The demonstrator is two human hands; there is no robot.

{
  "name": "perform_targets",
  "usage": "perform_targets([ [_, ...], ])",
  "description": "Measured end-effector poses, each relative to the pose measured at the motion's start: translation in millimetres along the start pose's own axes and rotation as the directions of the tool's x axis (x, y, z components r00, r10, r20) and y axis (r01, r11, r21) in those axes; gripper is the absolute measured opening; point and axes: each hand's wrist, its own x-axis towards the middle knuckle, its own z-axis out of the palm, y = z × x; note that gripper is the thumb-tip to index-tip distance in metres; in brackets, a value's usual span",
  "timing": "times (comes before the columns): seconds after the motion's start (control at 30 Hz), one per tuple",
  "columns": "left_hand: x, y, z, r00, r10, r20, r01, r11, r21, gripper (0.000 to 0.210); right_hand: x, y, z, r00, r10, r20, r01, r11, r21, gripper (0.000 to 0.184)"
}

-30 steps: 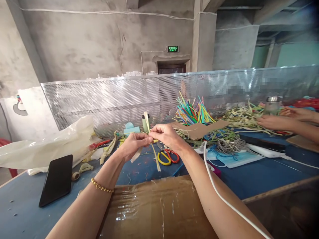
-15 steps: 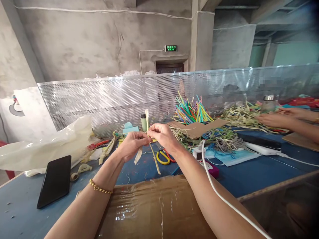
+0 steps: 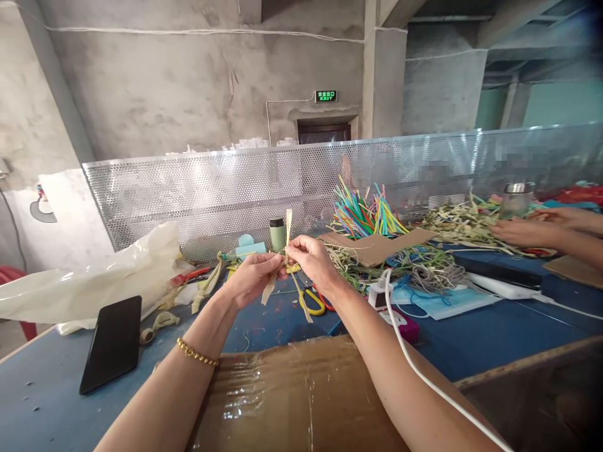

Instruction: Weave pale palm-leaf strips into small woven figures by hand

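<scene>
Both hands meet over the blue table, pinching a pale straw-coloured strip [image 3: 289, 227]. My left hand [image 3: 254, 276] is closed, thumb against fingers, with one loose end hanging below it. Opposite it, my right hand [image 3: 311, 257] is closed too, and the strip stands up from between its thumb and forefinger. Another thin tail of strip hangs down between the hands. Where the pieces cross is partly hidden by the fingertips. Just behind and below the right hand lie scissors [image 3: 315, 302] with yellow and red handles.
A taped cardboard box [image 3: 282, 395] sits under my forearms. Left are a black phone [image 3: 113, 344] and plastic sheeting [image 3: 117, 276]. Beyond stand a green bottle [image 3: 277, 235] and colourful stems [image 3: 362, 210]. A white cable [image 3: 400, 351] crosses my right arm. Another person's hands [image 3: 527, 231] work at right.
The view has shifted slightly, so everything sits a little further right. My fingers have moved slightly around the strip, and both hands keep their pinch.
</scene>
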Motion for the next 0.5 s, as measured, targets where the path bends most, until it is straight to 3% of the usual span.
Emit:
perform_targets([
  [0.1,0.5,-1.5,-3.5,1.0,-0.02,-0.022,0.019,1.0,-0.008,0.016,0.3,1.8,-2.2,1.0,-0.006,-0.003,0.006,1.0,-0.014,0.013],
  [0.27,0.4,-1.5,-5.7,0.999,-0.007,-0.041,0.008,1.0,0.023,0.017,-1.8,-0.3,-7.1,0.985,0.052,0.165,-0.049,0.999,-0.021,0.026],
  [0.5,-0.5,0.9,-3.1,0.999,0.001,-0.042,0.003,0.997,0.073,0.023,-4.0,-2.8,-8.1,0.98,0.056,0.189,-0.061,0.998,0.021,0.016],
])
